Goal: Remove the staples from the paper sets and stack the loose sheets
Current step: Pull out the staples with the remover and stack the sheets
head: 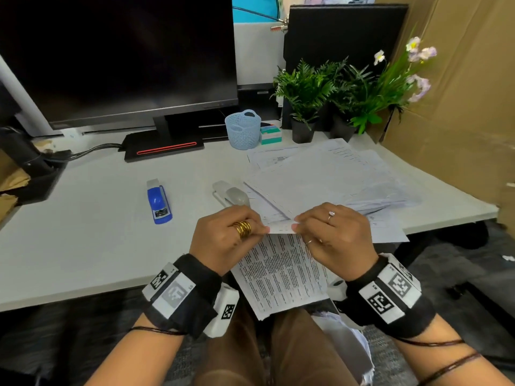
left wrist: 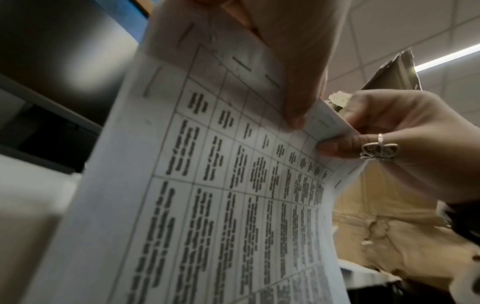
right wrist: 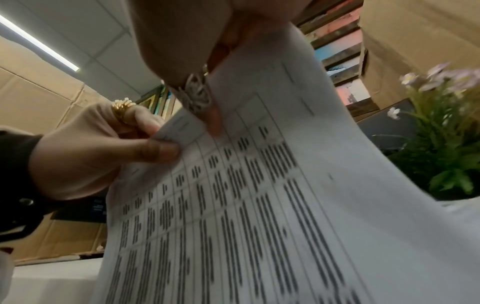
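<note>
Both sets of fingers [head: 262, 228] were pinched on the top edge of a printed paper set [head: 281, 271], left hand [head: 228, 238] and right hand [head: 334, 235] nearly touching, with the sheets hanging over the lap at the desk [head: 97, 246] edge. Loose sheets [head: 320, 176] were piled just beyond, with a grey stapler [head: 231, 195] beside them and a blue stapler [head: 158, 201] further left.

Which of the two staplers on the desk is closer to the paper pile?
The grey stapler: it sits right against the left edge of the paper pile. The blue stapler lies apart, farther left on bare desk.
</note>
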